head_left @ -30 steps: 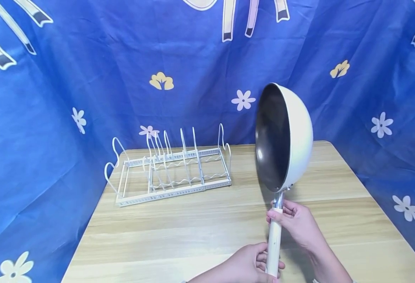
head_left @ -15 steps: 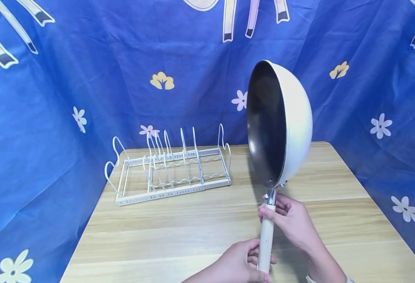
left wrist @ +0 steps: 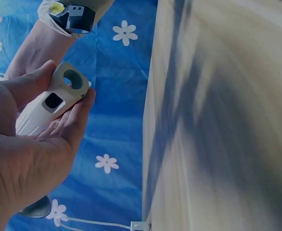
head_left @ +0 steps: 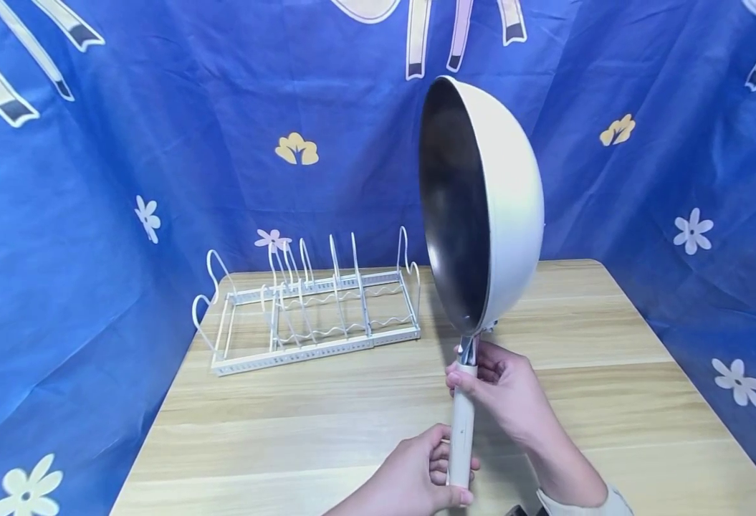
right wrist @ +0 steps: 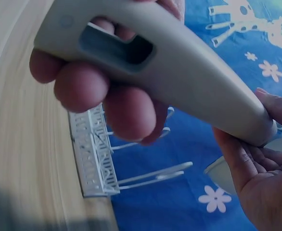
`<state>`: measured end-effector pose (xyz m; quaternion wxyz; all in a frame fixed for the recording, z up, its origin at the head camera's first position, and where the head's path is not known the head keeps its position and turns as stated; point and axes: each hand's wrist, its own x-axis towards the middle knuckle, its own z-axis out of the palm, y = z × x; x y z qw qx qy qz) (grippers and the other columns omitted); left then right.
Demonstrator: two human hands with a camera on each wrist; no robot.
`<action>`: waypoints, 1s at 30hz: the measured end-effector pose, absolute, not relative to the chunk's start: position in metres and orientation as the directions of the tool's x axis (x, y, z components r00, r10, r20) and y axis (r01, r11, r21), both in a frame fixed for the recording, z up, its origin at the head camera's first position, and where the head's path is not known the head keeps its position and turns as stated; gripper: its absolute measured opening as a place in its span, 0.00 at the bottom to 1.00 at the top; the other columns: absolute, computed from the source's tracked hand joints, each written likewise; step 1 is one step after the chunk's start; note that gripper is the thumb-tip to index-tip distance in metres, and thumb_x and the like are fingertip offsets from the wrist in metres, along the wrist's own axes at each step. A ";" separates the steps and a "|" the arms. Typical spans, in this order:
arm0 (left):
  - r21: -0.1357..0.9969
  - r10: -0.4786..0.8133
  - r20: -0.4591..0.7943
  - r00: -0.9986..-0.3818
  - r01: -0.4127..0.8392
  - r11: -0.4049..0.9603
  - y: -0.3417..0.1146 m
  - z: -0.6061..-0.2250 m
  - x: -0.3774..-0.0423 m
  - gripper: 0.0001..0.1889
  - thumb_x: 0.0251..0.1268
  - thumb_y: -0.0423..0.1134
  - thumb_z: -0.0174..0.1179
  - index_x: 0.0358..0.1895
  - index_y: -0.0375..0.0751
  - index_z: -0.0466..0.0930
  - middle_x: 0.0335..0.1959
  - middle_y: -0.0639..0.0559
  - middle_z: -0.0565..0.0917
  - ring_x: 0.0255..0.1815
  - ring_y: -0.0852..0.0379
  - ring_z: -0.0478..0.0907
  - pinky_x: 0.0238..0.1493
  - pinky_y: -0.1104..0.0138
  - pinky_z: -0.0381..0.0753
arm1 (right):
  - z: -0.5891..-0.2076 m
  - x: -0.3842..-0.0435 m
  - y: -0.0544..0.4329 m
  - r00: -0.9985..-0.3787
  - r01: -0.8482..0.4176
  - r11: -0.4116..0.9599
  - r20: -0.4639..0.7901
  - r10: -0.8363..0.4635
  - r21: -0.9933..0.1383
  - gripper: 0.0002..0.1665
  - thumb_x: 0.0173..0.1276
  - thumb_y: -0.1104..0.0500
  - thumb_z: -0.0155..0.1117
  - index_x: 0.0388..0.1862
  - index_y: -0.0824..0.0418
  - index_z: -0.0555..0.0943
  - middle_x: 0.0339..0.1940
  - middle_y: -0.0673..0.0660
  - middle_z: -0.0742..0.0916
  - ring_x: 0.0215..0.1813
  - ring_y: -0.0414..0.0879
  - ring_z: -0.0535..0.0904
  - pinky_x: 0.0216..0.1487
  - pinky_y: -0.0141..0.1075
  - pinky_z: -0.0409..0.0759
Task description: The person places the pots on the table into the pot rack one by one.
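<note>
A deep wok (head_left: 513,193), white outside and dark inside, is held above the table with its bowl up and its opening facing left. Its pale handle (head_left: 461,437) points down toward the person. My right hand (head_left: 509,398) grips the handle's top, just under the metal neck. Lower down, my left hand (head_left: 410,473) holds the handle's end between thumb and fingers. The left wrist view shows the handle's end (left wrist: 52,101), with a hanging hole, in that hand. Fingers of the left hand (right wrist: 81,86) curl round a slotted part of the handle in the right wrist view.
A white wire rack (head_left: 316,351) with upright dividers stands at the back left of the wooden table (head_left: 274,423). Blue patterned cloth (head_left: 365,143) hangs behind the table and along both sides. A dark wrist camera (left wrist: 78,19) sits on the right sleeve.
Both hands have moved left with the wok, which now stands higher in view and nearer the rack. The grip on the handle is unchanged, and the rack has stayed put.
</note>
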<state>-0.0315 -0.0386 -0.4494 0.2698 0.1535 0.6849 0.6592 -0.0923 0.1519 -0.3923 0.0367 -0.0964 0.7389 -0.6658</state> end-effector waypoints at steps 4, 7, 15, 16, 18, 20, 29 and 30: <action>0.987 0.543 -0.156 -0.825 -0.144 0.065 -0.047 -0.450 -0.028 0.27 0.61 0.25 0.77 0.61 0.42 0.77 0.52 0.49 0.94 0.50 0.58 0.92 0.51 0.79 0.88 | -0.391 -0.094 0.143 -0.967 -0.133 0.118 0.103 -0.233 -0.984 0.22 0.69 0.66 0.77 0.57 0.75 0.82 0.43 0.66 0.93 0.42 0.42 0.93 0.48 0.38 0.94; 0.990 0.537 -0.139 -0.832 -0.128 0.057 -0.056 -0.450 -0.026 0.27 0.61 0.27 0.77 0.61 0.41 0.77 0.53 0.47 0.93 0.52 0.58 0.92 0.52 0.79 0.87 | -0.390 -0.096 0.135 -0.959 -0.148 0.120 0.113 -0.260 -0.982 0.22 0.69 0.65 0.78 0.57 0.74 0.83 0.44 0.69 0.92 0.42 0.41 0.93 0.49 0.37 0.94; 0.990 0.539 -0.122 -0.833 -0.141 0.007 -0.074 -0.450 -0.020 0.32 0.64 0.28 0.76 0.69 0.34 0.73 0.57 0.35 0.91 0.53 0.62 0.91 0.54 0.77 0.88 | -0.391 -0.102 0.116 -0.939 -0.144 0.085 0.109 -0.325 -0.986 0.22 0.70 0.64 0.76 0.57 0.76 0.82 0.43 0.70 0.92 0.41 0.41 0.93 0.49 0.37 0.94; 0.989 0.541 -0.124 -0.832 -0.148 -0.002 -0.076 -0.450 -0.019 0.33 0.65 0.29 0.76 0.70 0.32 0.72 0.57 0.34 0.90 0.53 0.62 0.91 0.54 0.77 0.88 | -0.392 -0.102 0.115 -0.937 -0.136 0.077 0.104 -0.334 -0.988 0.23 0.70 0.64 0.76 0.59 0.76 0.82 0.43 0.70 0.92 0.41 0.42 0.93 0.49 0.37 0.94; 0.987 0.541 -0.131 -0.831 -0.163 -0.011 -0.079 -0.451 -0.018 0.34 0.65 0.30 0.76 0.72 0.31 0.71 0.57 0.35 0.90 0.52 0.64 0.91 0.54 0.77 0.88 | -0.394 -0.104 0.111 -0.934 -0.118 0.068 0.088 -0.346 -0.991 0.25 0.71 0.65 0.76 0.60 0.77 0.81 0.44 0.70 0.92 0.41 0.42 0.93 0.50 0.37 0.94; 0.983 0.538 -0.143 -0.831 -0.183 -0.021 -0.082 -0.452 -0.017 0.36 0.65 0.30 0.76 0.73 0.29 0.70 0.56 0.38 0.90 0.51 0.65 0.90 0.54 0.77 0.88 | -0.396 -0.105 0.107 -0.933 -0.100 0.079 0.066 -0.353 -0.992 0.25 0.71 0.64 0.76 0.61 0.76 0.81 0.44 0.70 0.92 0.41 0.42 0.92 0.49 0.36 0.93; 0.970 0.534 -0.169 -0.828 -0.236 -0.059 -0.092 -0.461 -0.013 0.36 0.64 0.27 0.74 0.72 0.22 0.68 0.54 0.36 0.88 0.50 0.63 0.90 0.53 0.76 0.89 | -0.406 -0.108 0.091 -0.939 -0.032 0.144 -0.020 -0.343 -0.989 0.22 0.71 0.62 0.76 0.57 0.73 0.82 0.44 0.66 0.93 0.42 0.47 0.92 0.48 0.33 0.92; 0.970 0.536 -0.168 -0.827 -0.236 -0.061 -0.093 -0.462 -0.012 0.36 0.64 0.26 0.74 0.72 0.21 0.67 0.54 0.37 0.88 0.50 0.64 0.89 0.52 0.77 0.89 | -0.408 -0.108 0.090 -0.939 -0.024 0.145 -0.027 -0.344 -0.989 0.23 0.71 0.62 0.76 0.58 0.74 0.82 0.44 0.66 0.93 0.42 0.47 0.92 0.49 0.33 0.92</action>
